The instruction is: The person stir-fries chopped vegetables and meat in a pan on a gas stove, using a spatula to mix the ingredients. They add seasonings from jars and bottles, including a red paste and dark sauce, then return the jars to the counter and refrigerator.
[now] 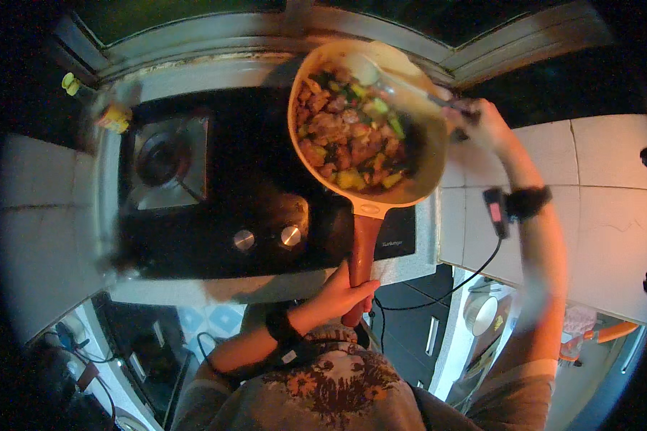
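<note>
My left hand is closed around the reddish-brown handle of a light-coloured frying pan, which is over the right part of a black gas hob. Browned meat pieces with green vegetable pieces fill much of the pan's left side. At the upper right, my right hand grips the dark handle of a cooking utensil. That utensil reaches over the pan's far side; its pale, blurred head is near the food. The burner beneath the pan is hidden.
The left burner holds no pan. Two round knobs are near the hob's front. A blurred yellow-labelled jar stands at the back left. White tiled counter flanks the hob. A black cable hangs from my right wristband.
</note>
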Action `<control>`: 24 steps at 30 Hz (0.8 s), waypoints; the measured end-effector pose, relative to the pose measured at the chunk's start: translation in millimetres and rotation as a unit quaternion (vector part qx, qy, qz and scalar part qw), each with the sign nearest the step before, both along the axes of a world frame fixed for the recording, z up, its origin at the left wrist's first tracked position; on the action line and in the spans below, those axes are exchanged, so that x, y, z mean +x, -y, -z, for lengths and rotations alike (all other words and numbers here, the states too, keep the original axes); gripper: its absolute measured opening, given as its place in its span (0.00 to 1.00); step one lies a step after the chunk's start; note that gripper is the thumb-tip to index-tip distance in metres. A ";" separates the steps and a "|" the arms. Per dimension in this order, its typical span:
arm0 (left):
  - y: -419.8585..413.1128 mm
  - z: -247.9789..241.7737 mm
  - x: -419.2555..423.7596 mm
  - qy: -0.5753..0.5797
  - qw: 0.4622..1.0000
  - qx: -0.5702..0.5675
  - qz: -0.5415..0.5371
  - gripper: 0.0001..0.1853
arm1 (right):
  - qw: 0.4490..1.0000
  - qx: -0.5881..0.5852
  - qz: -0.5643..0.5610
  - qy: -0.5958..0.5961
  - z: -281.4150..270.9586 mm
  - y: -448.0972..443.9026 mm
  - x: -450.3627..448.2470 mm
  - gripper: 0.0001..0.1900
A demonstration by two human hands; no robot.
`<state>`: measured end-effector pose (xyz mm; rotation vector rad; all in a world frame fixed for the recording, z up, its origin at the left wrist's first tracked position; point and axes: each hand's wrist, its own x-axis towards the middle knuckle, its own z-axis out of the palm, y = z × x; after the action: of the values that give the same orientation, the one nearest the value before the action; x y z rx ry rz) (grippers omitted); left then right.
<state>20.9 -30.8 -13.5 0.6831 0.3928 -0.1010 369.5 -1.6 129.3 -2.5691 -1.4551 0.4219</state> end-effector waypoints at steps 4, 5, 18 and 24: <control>-0.2 -0.9 0.3 -0.016 1.000 0.016 0.010 0.20 | 0.978 -0.021 -0.164 0.125 -18.5 10.4 -41.9 0.08; -0.6 -1.5 0.2 -0.022 0.999 0.024 0.016 0.23 | 0.969 -0.078 -0.162 0.170 -23.8 15.9 -51.4 0.07; -4.3 -10.5 1.2 -0.029 0.999 -0.011 0.013 0.26 | 0.933 -0.149 -0.179 0.273 -146.6 101.1 -154.8 0.14; -3.7 -11.1 0.7 -0.025 1.000 -0.016 0.006 0.24 | 0.936 -0.243 -0.109 0.232 -82.4 98.3 -169.4 0.10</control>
<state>21.6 -27.1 -2.4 0.6525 0.4347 -0.1360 200.1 -100.0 211.6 -3.0536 -2.0285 0.2258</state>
